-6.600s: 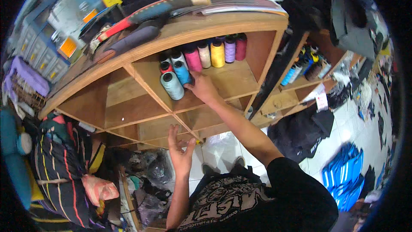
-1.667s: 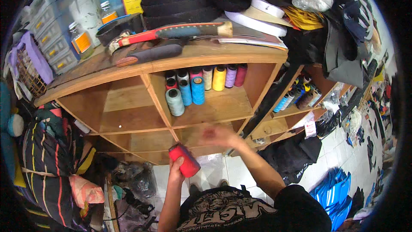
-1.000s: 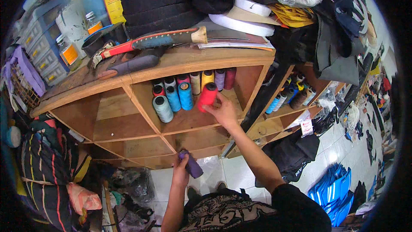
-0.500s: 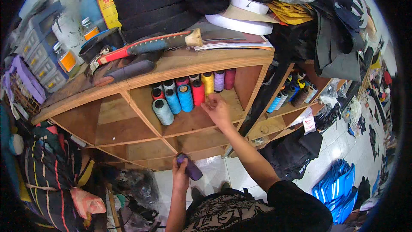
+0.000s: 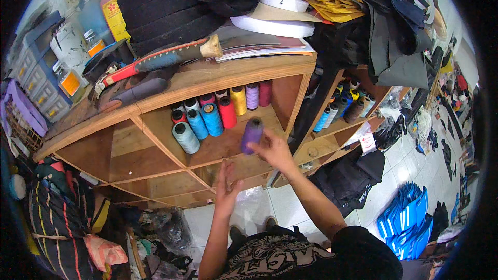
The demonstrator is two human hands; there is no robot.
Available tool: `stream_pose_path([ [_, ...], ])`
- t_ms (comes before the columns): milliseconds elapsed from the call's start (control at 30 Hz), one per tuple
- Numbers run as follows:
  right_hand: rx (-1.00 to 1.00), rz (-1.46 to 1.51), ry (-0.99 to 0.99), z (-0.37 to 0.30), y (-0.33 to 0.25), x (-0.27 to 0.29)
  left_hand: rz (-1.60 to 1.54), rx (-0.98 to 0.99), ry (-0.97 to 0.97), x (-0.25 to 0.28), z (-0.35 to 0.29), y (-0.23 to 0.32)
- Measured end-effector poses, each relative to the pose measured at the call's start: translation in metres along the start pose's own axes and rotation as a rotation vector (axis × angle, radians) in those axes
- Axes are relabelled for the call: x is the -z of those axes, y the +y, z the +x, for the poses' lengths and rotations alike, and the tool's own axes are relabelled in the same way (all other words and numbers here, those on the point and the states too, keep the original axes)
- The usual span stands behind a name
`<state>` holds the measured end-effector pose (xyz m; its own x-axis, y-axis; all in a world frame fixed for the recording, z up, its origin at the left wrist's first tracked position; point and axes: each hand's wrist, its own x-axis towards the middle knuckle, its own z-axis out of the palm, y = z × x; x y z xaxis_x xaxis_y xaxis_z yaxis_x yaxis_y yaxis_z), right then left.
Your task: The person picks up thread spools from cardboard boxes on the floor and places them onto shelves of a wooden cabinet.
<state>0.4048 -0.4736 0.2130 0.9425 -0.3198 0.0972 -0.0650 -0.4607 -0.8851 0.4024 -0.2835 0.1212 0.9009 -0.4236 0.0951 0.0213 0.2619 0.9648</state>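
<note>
A purple thread cone is held upright by my right hand at the front of an open wooden cubby. My left hand is empty, fingers apart, below and left of the cone, in front of the shelf's lower edge. Inside the cubby, several thread cones stand close together: a pale blue-grey cone at the front left, a bright blue cone, a red cone, a yellow cone, a lilac cone and a dark red cone.
The wooden shelf unit carries a red-and-black sheathed blade, white rolls and black fabric. More cones stand in the cubby at right. Striped bundles lie at left, blue packs on the floor at right.
The purple cone has passed from my left hand to my right and moved up to the cubby. My left hand has opened. The view has shifted slightly.
</note>
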Motion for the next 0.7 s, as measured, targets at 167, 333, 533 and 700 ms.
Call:
stream_pose_path([
  [167, 0.197, 0.048, 0.258, 0.086, 0.038, -0.025, -0.003, 0.074, 0.038, 0.024, -0.013, -0.020],
  [333, 0.210, -0.052, 0.285, 0.100, 0.041, -0.032, -0.045, 0.104, 0.142, 0.038, -0.035, -0.030],
  [533, 0.193, -0.143, 0.338, 0.093, 0.045, -0.039, -0.055, 0.104, 0.156, 0.048, -0.044, -0.031],
  [700, 0.202, -0.106, 0.378, 0.083, 0.038, -0.039, -0.013, 0.089, 0.141, 0.046, -0.044, -0.030],
])
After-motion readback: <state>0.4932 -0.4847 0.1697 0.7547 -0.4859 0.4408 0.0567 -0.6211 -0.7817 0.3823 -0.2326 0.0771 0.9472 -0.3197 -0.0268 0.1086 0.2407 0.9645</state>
